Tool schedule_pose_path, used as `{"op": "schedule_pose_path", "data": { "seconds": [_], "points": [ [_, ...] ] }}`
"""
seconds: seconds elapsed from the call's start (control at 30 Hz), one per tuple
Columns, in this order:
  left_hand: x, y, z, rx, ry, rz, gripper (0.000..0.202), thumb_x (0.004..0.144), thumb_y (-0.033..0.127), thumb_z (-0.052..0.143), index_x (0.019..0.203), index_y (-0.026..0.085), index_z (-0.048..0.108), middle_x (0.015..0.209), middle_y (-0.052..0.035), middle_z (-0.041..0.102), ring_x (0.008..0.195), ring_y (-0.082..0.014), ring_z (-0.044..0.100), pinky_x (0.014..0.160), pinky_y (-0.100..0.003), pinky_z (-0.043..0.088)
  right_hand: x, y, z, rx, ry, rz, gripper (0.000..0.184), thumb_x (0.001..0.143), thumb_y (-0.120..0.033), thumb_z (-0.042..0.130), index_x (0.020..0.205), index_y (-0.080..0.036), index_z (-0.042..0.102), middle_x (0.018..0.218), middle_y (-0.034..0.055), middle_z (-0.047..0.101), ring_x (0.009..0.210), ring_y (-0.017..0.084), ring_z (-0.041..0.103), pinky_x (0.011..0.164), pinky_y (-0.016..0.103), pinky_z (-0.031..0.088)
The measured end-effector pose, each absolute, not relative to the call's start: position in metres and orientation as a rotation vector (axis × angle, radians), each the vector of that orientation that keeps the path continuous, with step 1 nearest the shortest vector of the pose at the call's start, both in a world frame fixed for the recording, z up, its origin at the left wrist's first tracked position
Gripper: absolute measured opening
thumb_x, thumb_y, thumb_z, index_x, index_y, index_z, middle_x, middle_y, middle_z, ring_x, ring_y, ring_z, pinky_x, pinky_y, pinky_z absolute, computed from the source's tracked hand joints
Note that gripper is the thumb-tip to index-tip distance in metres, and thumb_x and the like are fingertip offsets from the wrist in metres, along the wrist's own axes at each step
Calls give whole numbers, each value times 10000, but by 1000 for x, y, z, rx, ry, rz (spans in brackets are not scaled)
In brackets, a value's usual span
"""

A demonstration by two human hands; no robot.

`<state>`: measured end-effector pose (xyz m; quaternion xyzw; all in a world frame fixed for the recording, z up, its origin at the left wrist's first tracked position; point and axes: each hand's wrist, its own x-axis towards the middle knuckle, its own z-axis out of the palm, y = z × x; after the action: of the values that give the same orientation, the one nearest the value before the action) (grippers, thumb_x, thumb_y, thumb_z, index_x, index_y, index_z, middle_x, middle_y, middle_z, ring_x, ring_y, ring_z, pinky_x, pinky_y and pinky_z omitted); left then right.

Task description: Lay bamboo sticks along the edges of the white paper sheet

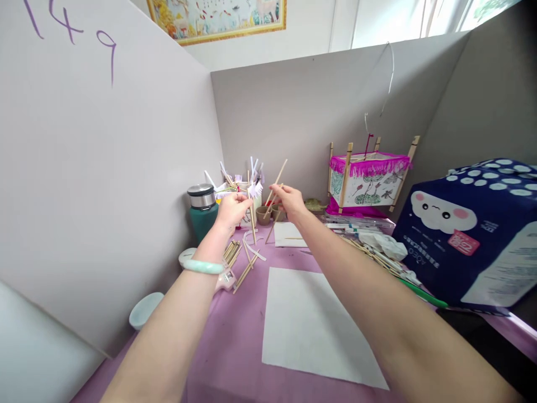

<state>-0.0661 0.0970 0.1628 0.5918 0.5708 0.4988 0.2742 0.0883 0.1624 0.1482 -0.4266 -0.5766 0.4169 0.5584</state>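
Observation:
Over the back of the table, my left hand (234,210) pinches a thin wooden stick (253,224) that points downward. A pale lilac fringed paper piece (255,191) shows by its fingertips; whether it is fixed to the stick I cannot tell. My right hand (288,201), a little to the right, has its fingers closed on a slim wooden stick (280,172) slanting up. A second thin stick (272,228) slants down below that hand. Behind the hands stand small brown pots (263,216) and a holder with upright paper strips and sticks (229,182).
A white paper sheet (310,324) lies in front on the purple cloth (226,347). Left are a green flask (203,215), a white bowl (146,309) and loose sticks (245,273). Right are a pink-fringed lantern (369,182) and a dark blue package (470,240). Grey partitions (285,117) enclose the table.

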Motion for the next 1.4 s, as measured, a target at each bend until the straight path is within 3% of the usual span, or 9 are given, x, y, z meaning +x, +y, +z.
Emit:
{"op": "schedule_pose_path", "data": {
  "seconds": [0.1,0.23,0.33,0.47,0.63,0.97,1.17,1.3,1.4],
  "points": [
    [-55,70,144,1617,1478,1138,88,717,210,591,764,159,538,486,62,490,369,-44,419,351,-160,262,115,144,160,-1015,-1396,971,175,859,-321,498,829,-156,548,561,-53,393,446,49,355,385,158,232],
    [-37,32,98,1618,1393,796,82,710,220,588,709,151,542,519,8,573,410,-93,530,341,-168,321,156,95,137,-1174,-1585,1041,222,696,-272,677,600,-134,530,479,-49,377,390,47,300,348,191,184],
    [-28,14,65,1602,1390,632,104,736,248,567,703,156,532,517,0,588,417,-112,559,350,-178,359,177,52,99,-1450,-1925,1129,227,751,-355,606,667,-147,570,517,-41,431,394,52,320,360,193,213],
    [-22,7,41,1615,1495,547,130,762,281,555,761,151,546,526,-8,608,431,-118,577,385,-188,397,186,10,59,-1618,-1965,1157,273,802,-381,513,667,-147,550,567,-27,466,422,56,343,393,204,242],
    [-18,7,38,1680,1660,461,121,743,246,560,809,146,577,506,-7,620,414,-127,571,393,-197,387,188,-3,41,-1678,-2101,974,277,799,-382,486,651,-155,546,586,-26,485,495,79,388,447,216,251],
    [-12,1,43,1819,1837,375,181,764,237,489,888,150,589,415,21,559,367,-139,530,425,-220,365,185,4,50,-1648,-2455,464,299,872,-320,420,632,-169,515,621,11,576,533,107,473,491,236,232],
    [-8,-11,39,1942,1834,401,198,772,358,528,814,173,583,586,-27,632,500,-161,592,510,-244,380,185,14,49,-1655,-2470,167,235,857,-330,491,701,-178,578,728,30,624,660,141,539,511,248,199],
    [-2,-15,33,2002,1870,412,141,714,296,586,781,172,583,736,-82,658,704,-219,625,580,-267,380,185,20,40,-1616,-2462,34,210,852,-298,491,706,-183,588,752,21,637,682,137,543,524,256,187],
    [-5,-16,31,1994,1870,406,111,727,271,569,782,175,585,737,-68,654,667,-198,615,576,-263,370,185,21,32,-1615,-2450,-16,192,843,-292,507,709,-184,594,776,22,639,732,148,550,547,258,203]
  ]
}}
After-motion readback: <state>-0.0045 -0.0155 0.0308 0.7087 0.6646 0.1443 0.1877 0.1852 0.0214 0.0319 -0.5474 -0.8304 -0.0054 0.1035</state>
